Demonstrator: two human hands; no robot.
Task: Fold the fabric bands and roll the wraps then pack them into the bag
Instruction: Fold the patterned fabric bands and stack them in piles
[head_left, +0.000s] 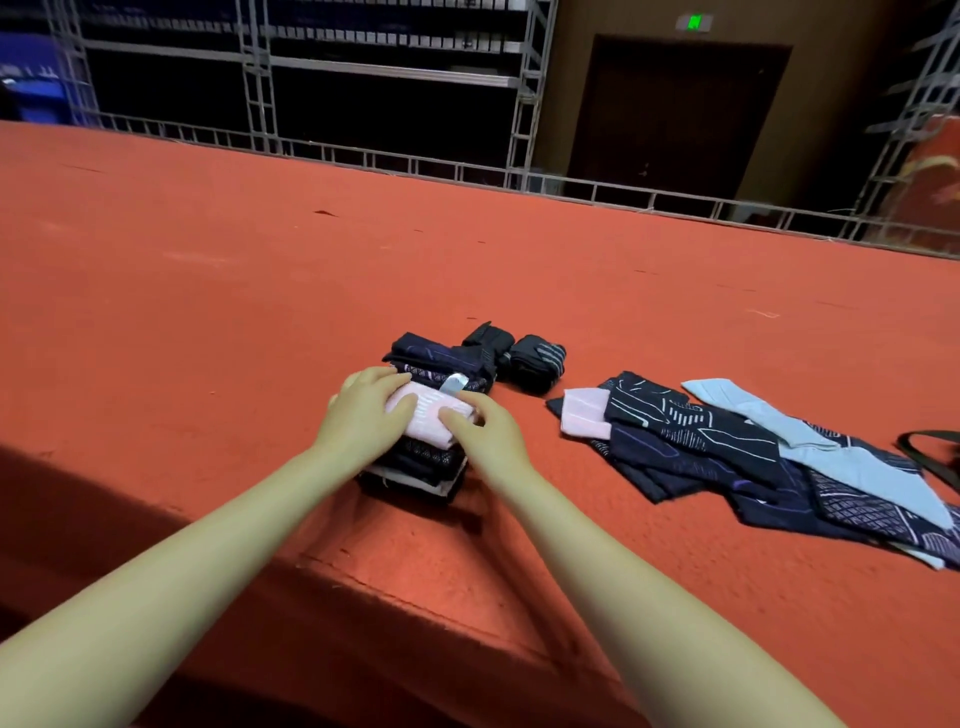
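A folded pink band (428, 415) lies on top of a stack of folded dark bands (423, 467) on the red carpeted platform. My left hand (363, 415) rests on the pink band's left end, fingers curled over it. My right hand (485, 431) holds its right end, thumb on top. Behind the stack lie more folded dark bands (441, 356) and two rolled black wraps (537, 361). To the right, unfolded bands are spread out: dark patterned ones (691, 447), a pink one (587, 413) and light blue ones (831, 452).
A black strap (930, 457), perhaps part of the bag, shows at the right edge. The platform (260, 291) drops off at its near edge just below my arms. Metal truss railing (467, 171) lines the far side.
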